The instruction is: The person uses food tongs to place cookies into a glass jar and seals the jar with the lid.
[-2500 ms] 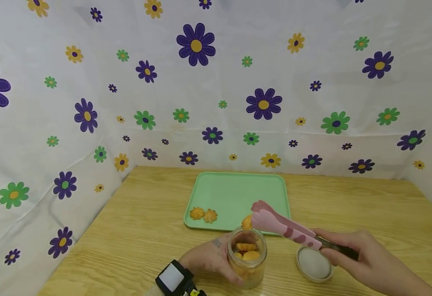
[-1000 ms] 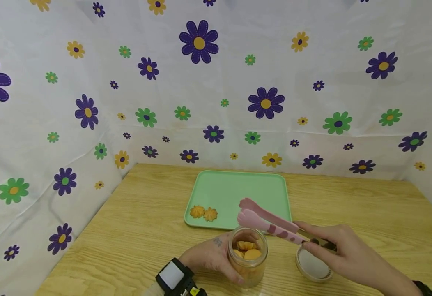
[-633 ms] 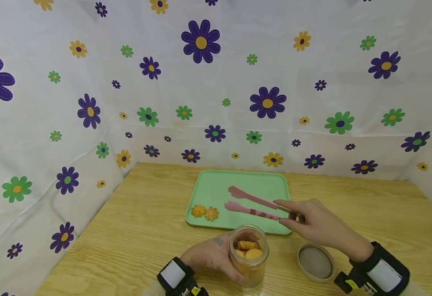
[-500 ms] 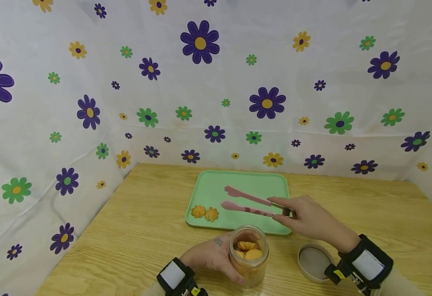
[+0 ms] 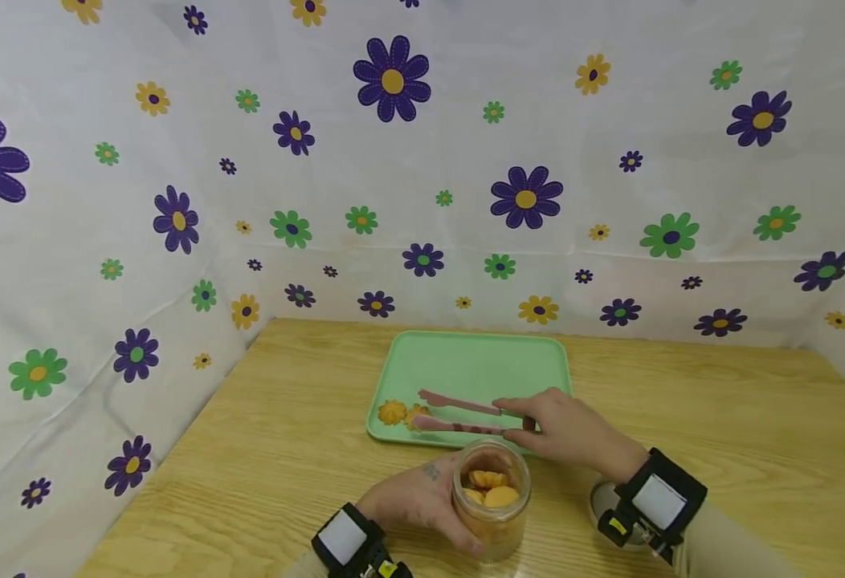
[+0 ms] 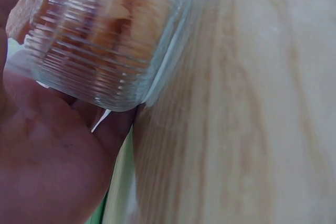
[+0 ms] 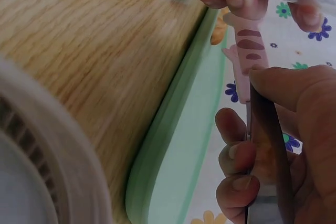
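Observation:
My left hand (image 5: 422,502) holds an open glass jar (image 5: 498,534) on the table, fingers wrapped round it. Several golden pastries or cookies (image 5: 500,497) lie inside; through the ribbed glass they blur in the left wrist view. My right hand (image 5: 560,425) grips pink paw-tipped tongs (image 5: 466,405), thumb and fingers on opposite arms. The tongs reach left over the green tray (image 5: 487,361), arms spread, with nothing seen gripped between the tips. Below the tips, one star-shaped cookie (image 5: 415,412) is partly covered; another cookie (image 5: 392,412) lies beside it at the tray's near left corner.
A round lid (image 5: 599,502) lies on the wooden table (image 5: 249,466) right of the jar, partly hidden by my right wrist's camera band (image 5: 657,498). Flower-printed cloth (image 5: 451,160) encloses the table at the back and sides.
A cookie at the tongs' tips 2.5 s ago has gone from there. The tongs have opened wider and moved from above the jar leftward over the tray cookies. My left hand stays on the jar.

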### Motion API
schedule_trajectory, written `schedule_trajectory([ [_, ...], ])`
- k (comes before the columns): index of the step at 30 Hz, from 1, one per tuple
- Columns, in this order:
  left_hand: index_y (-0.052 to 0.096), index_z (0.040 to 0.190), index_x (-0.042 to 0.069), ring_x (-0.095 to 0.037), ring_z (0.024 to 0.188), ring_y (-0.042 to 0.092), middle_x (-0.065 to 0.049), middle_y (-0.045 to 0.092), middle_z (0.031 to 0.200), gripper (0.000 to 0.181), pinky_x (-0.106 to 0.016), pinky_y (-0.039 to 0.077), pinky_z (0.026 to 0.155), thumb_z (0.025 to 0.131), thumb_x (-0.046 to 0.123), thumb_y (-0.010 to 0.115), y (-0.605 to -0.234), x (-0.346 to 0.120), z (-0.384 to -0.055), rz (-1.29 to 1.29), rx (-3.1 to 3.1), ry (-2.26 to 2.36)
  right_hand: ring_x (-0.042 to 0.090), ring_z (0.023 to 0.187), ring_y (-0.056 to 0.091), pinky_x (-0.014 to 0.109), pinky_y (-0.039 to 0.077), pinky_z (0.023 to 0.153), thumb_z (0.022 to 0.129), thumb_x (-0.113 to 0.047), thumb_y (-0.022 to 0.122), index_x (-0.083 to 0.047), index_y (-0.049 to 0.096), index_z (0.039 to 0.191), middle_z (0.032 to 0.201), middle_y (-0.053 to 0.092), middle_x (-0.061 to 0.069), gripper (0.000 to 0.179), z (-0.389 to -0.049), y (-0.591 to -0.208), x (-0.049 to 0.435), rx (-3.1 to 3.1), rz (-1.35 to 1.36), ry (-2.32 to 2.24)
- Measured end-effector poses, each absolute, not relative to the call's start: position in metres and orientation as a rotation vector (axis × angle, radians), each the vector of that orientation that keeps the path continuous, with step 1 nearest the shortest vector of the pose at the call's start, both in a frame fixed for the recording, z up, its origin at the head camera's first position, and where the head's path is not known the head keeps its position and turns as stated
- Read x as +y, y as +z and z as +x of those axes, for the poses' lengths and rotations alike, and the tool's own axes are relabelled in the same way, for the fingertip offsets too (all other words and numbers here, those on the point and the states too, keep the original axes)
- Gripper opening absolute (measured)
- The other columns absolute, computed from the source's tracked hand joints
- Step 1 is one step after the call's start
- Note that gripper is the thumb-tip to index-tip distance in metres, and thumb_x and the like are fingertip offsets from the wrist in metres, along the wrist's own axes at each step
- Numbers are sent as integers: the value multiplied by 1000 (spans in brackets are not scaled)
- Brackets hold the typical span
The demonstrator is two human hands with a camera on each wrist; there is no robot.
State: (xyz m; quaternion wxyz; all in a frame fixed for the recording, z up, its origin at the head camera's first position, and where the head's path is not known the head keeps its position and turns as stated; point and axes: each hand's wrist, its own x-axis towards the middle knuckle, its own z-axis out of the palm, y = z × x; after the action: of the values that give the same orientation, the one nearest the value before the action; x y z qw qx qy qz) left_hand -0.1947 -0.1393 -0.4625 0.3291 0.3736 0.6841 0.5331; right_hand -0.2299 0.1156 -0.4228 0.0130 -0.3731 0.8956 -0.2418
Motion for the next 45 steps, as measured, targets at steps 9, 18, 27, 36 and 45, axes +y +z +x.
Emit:
schedule_trajectory([
  [9,39,152,29,-9,139,46,9,50,149,85,-25,34,118,82,16,85,-466,-136,-195,995,1767,1395,-2,56,41,18,34,50,98,-23,69,-10,65,137,65,54,-12,41,-232,-423,107,2817,-1181,-644],
  [18,40,150,27,-8,138,46,9,50,148,85,-25,33,117,80,13,86,-465,-133,-194,986,1777,1402,0,56,37,19,30,49,100,-26,66,-11,64,139,62,44,-12,42,-234,-427,105,2868,-1157,-552],
  [27,41,150,26,-11,140,45,7,51,148,85,-24,32,117,80,7,85,-462,-134,-193,962,1711,1467,-1,54,32,18,27,50,100,-24,67,-13,69,133,59,33,-15,36,-227,-427,120,2973,-1181,-480],
  [36,41,149,28,-11,140,45,6,51,148,85,-25,33,117,80,10,86,-464,-133,-193,957,1722,1461,-3,51,29,18,27,49,100,-18,65,-11,68,135,60,37,-15,35,-217,-428,147,2905,-1074,-697],
  [45,40,150,28,-10,139,45,8,51,147,85,-23,33,116,80,11,87,-462,-135,-194,942,1738,1443,-1,53,35,19,30,49,100,-25,66,-14,65,138,62,41,-14,39,-215,-425,152,2855,-997,-741],
])
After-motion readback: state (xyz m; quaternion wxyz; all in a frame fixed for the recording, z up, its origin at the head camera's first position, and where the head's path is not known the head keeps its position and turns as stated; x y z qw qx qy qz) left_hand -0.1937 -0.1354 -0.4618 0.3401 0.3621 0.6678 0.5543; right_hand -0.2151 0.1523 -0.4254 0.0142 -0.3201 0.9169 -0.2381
